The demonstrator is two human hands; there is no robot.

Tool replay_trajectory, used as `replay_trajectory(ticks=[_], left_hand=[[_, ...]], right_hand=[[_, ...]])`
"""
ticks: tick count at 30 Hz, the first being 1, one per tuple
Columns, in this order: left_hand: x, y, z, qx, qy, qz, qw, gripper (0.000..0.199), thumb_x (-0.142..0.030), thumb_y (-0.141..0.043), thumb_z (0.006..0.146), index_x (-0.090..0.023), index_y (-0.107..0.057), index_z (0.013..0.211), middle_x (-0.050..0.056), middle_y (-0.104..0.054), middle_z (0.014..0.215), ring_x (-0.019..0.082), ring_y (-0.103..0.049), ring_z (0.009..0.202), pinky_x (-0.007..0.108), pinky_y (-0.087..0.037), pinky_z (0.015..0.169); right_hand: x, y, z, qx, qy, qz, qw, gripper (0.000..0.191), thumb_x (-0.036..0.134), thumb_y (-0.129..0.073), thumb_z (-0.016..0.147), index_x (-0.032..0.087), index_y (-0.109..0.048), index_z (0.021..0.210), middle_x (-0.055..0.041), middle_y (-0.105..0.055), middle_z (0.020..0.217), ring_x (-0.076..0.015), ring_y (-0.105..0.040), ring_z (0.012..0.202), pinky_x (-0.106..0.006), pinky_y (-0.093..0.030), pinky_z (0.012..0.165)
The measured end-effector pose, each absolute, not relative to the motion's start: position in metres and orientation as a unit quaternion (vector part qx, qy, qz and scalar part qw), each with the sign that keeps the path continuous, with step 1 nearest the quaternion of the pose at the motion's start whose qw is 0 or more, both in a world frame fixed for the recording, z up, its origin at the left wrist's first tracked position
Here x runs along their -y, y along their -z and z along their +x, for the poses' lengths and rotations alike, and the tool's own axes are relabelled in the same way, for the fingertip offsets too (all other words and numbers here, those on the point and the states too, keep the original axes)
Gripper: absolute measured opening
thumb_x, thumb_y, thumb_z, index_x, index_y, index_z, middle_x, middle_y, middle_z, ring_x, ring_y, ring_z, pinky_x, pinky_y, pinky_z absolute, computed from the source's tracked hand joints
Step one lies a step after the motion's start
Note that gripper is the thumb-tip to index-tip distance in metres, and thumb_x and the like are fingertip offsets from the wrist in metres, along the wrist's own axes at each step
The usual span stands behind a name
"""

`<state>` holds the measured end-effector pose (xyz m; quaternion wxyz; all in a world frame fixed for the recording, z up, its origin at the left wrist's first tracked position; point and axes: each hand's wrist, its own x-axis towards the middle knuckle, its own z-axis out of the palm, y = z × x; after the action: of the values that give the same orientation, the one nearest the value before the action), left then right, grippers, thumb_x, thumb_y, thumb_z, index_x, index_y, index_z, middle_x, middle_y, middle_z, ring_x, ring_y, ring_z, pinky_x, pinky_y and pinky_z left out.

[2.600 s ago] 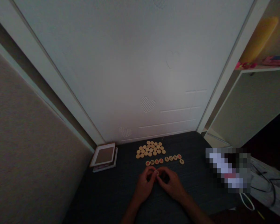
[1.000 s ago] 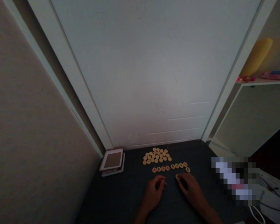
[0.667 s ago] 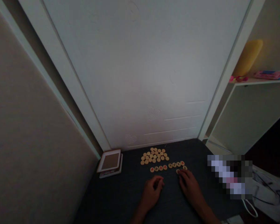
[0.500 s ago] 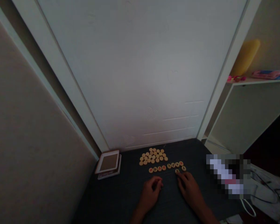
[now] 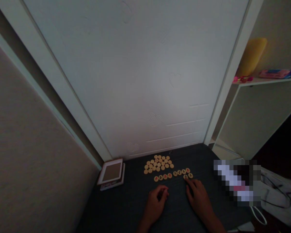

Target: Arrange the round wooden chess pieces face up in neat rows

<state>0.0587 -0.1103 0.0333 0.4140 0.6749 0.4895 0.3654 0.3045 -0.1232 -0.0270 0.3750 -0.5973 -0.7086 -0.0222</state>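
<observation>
Item, right hand (image 5: 199, 195): palm down, fingers loosely spread, thumb apart from forefinger; nothing pinched. My forefinger's tip rests on a marked disc (image 5: 185, 176) on the dark table (image 5: 126, 207), near the right end of the row.

Item, change: that disc, between both my hands earlier, now lies flat and has slid in just beside another marked disc (image 5: 190, 175). Result: a pair on the near side of the row; whether their edges touch, I cannot tell.

Item, left hand (image 5: 155, 202): curled narrow, left of the right hand; whether it holds anything, I cannot tell.

Item, row of marked discs (image 5: 165, 176): eight, round, pale, wood-like, red or dark characters; a gap splits them into fours.

Item, plain discs (image 5: 158, 169): clustered on the far side, blank faces up, smooth-looking.

Item, table surface: matt, faintly grained.

Item, white panel (image 5: 135, 81): upright beyond, embossed with hearts and lines.
</observation>
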Motion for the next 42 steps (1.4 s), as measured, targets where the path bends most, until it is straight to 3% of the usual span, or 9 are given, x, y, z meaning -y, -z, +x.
replay_trajectory(ticks=[17, 24, 27, 30, 31, 35, 42], left_hand=[[0.108, -0.027, 0.059, -0.500, -0.359, 0.674, 0.410, 0.032, -0.046, -0.055, 0.096, -0.021, -0.072, 0.102, 0.005, -0.078, 0.085, 0.022, -0.072, 0.080, 0.031, -0.054, 0.075], [0.104, -0.029, 0.055, -0.490, -0.383, 0.657, 0.427, 0.032, -0.045, -0.053, 0.098, -0.019, -0.070, 0.103, 0.005, -0.077, 0.085, 0.020, -0.072, 0.077, 0.030, -0.057, 0.073], [0.088, -0.031, 0.037, -0.497, -0.393, 0.687, 0.356, 0.028, -0.040, -0.051, 0.099, -0.020, -0.069, 0.106, 0.005, -0.076, 0.091, 0.020, -0.073, 0.080, 0.031, -0.058, 0.075], [0.064, -0.033, 0.010, -0.535, -0.398, 0.729, 0.154, 0.024, -0.035, -0.049, 0.099, -0.022, -0.068, 0.105, 0.007, -0.073, 0.102, 0.022, -0.070, 0.093, 0.036, -0.058, 0.083], [0.056, -0.032, 0.001, -0.541, -0.397, 0.730, 0.131, 0.023, -0.034, -0.050, 0.099, -0.021, -0.068, 0.105, 0.008, -0.072, 0.104, 0.024, -0.069, 0.097, 0.038, -0.057, 0.085], [0.035, -0.029, -0.023, -0.546, -0.382, 0.741, 0.084, 0.018, -0.031, -0.056, 0.093, -0.023, -0.069, 0.103, 0.009, -0.070, 0.107, 0.028, -0.065, 0.104, 0.047, -0.053, 0.094], [0.035, -0.020, -0.022, -0.544, -0.347, 0.763, 0.035, 0.013, -0.028, -0.060, 0.090, -0.025, -0.070, 0.097, 0.007, -0.072, 0.105, 0.029, -0.065, 0.100, 0.048, -0.051, 0.093]], right_hand=[[0.124, 0.029, 0.303, 0.712, 0.025, -0.598, 0.367, 0.035, 0.030, -0.047, 0.100, 0.025, -0.056, 0.134, -0.0109, -0.066, 0.100, -0.0275, -0.065, 0.091, -0.043, -0.055, 0.082], [0.130, 0.020, 0.299, 0.737, -0.024, -0.562, 0.374, 0.027, 0.027, -0.048, 0.100, 0.027, -0.063, 0.122, -0.0082, -0.068, 0.098, -0.0250, -0.067, 0.091, -0.039, -0.057, 0.082], [0.132, 0.017, 0.298, 0.741, -0.047, -0.556, 0.374, 0.025, 0.025, -0.049, 0.099, 0.026, -0.065, 0.118, -0.0073, -0.068, 0.096, -0.0240, -0.068, 0.088, -0.038, -0.057, 0.082], [0.132, 0.015, 0.298, 0.735, -0.055, -0.555, 0.385, 0.023, 0.025, -0.050, 0.099, 0.026, -0.067, 0.114, -0.0070, -0.069, 0.094, -0.0240, -0.068, 0.087, -0.038, -0.057, 0.082], [0.132, 0.015, 0.297, 0.735, -0.058, -0.554, 0.387, 0.022, 0.025, -0.050, 0.099, 0.026, -0.067, 0.114, -0.0069, -0.069, 0.094, -0.0240, -0.068, 0.087, -0.039, -0.057, 0.082], [0.133, 0.013, 0.296, 0.733, -0.067, -0.553, 0.391, 0.022, 0.026, -0.050, 0.099, 0.026, -0.068, 0.112, -0.0070, -0.069, 0.093, -0.0240, -0.068, 0.087, -0.039, -0.057, 0.082], [0.133, 0.009, 0.296, 0.737, -0.072, -0.546, 0.392, 0.023, 0.026, -0.048, 0.100, 0.025, -0.067, 0.112, -0.0068, -0.070, 0.092, -0.0234, -0.069, 0.086, -0.038, -0.058, 0.081]])
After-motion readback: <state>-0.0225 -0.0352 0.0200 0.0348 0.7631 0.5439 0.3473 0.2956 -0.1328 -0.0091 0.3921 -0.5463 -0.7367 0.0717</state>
